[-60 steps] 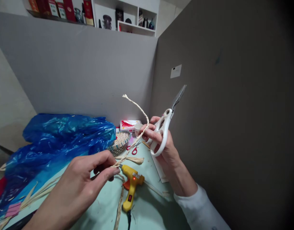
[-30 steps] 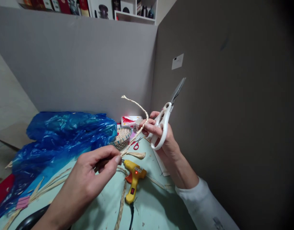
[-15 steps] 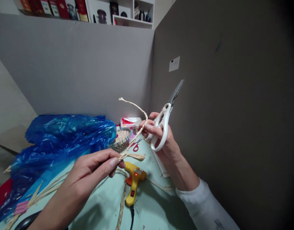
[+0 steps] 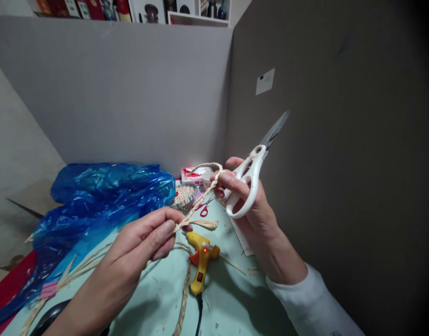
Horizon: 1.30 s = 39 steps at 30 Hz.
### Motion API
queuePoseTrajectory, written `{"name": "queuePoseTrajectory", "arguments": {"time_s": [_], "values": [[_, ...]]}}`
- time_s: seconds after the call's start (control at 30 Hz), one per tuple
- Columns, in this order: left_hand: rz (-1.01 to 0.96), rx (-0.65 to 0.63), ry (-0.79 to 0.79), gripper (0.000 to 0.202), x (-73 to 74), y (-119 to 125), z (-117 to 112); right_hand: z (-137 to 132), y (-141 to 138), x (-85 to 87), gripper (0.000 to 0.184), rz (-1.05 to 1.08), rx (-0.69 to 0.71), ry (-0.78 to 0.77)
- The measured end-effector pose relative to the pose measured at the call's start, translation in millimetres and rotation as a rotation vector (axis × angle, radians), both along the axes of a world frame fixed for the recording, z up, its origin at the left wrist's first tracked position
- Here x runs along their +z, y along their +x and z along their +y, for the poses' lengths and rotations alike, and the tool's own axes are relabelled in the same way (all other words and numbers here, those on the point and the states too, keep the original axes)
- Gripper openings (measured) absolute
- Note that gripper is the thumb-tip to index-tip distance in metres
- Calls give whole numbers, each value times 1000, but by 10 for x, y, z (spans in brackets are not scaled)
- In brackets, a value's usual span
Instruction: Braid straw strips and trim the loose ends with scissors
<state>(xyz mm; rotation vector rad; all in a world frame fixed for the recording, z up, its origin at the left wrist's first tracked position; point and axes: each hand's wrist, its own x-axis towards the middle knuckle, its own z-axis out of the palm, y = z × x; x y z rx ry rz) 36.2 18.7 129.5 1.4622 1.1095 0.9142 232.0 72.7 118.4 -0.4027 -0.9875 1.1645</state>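
A thin, pale braided cord point(image 4: 201, 199) stretches at a slant between my two hands, above the table. My left hand point(image 4: 149, 240) pinches its lower part between thumb and fingers. Higher up, my right hand point(image 4: 247, 200) grips the cord between thumb and fingertips, and its free end curls back to the left. The same right hand also carries white-handled scissors point(image 4: 250, 179), hung on the fingers with the blades pointing up and to the right. Below the hands lies a yellow glue gun point(image 4: 200, 261) with a red light lit.
Blue plastic sheeting point(image 4: 106, 200) heaps up at the left. Behind the cord are a woven basket point(image 4: 184, 195), small red scissors point(image 4: 204, 211) and a red-and-white packet point(image 4: 195, 176). A thicker braid point(image 4: 185, 298) and raffia strands point(image 4: 79, 268) lie on the pale green table point(image 4: 148, 312). Grey panels point(image 4: 141, 93) stand behind.
The cord's free end has dropped from pointing up and left into a curl near my right hand. My right hand has moved slightly right with the scissors; the whole view has shifted a little.
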Motion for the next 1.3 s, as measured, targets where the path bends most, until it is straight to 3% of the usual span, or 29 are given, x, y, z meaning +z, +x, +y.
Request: {"name": "queuePoseTrajectory", "arguments": {"time_s": [0.2,0.37,0.5,0.7,0.97,1.07,1.2,1.3], "values": [[26,-32,62,30,-70,-38,34,-56,-36,37,40,-6,-88,39],[150,71,284,23,-78,-23,14,-121,-68,79,42,25,-142,79],[153,82,310,18,-77,-7,4,-153,-80,101,43,12,-187,53],[11,11,172,19,-100,1,-26,-134,-76,103,47,-43,-187,-58],[-94,62,56,28,-69,42,-69,-68,-47,42,58,-97,-167,-156],[-129,66,87,26,-67,47,-73,-18,-54,1,59,-201,-145,-191],[-204,155,71,23,-39,49,-71,88,-43,-100,57,-458,-2,-191],[-247,206,46,21,-9,23,-37,142,36,-131,48,-747,-61,-75]]}}
